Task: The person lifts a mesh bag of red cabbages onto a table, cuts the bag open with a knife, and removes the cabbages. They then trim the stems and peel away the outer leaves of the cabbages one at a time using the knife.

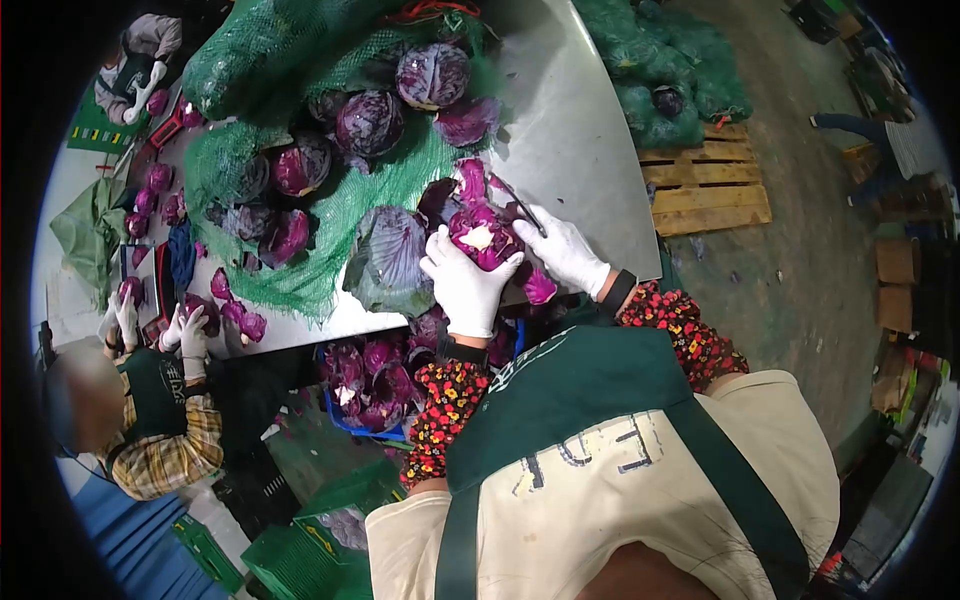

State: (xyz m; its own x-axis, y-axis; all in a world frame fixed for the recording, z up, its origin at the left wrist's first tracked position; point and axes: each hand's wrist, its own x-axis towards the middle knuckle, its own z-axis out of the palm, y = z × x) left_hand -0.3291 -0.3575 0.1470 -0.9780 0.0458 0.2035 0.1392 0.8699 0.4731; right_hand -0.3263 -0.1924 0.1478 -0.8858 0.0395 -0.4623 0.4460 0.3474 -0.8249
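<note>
My left hand (465, 282), in a white glove, is wrapped around the near side of a red cabbage (485, 238) at the table's edge. The cabbage shows a pale cut stem, and some outer leaves are peeled back from it. In my right hand (563, 252), also gloved, is a knife (517, 203) with a thin dark blade pointing up and left beside the cabbage. A large purple-green leaf (390, 250) lies left of my left hand. A small purple leaf piece (540, 287) sits just below my right hand.
Whole red cabbages (370, 123) rest on green netting (330, 225) across the metal table (570, 110). A blue crate (367, 432) of trimmed leaves stands below the edge. At left, a co-worker (165, 430) handles cabbage; another person is beyond. A wooden pallet (705, 180) stands right.
</note>
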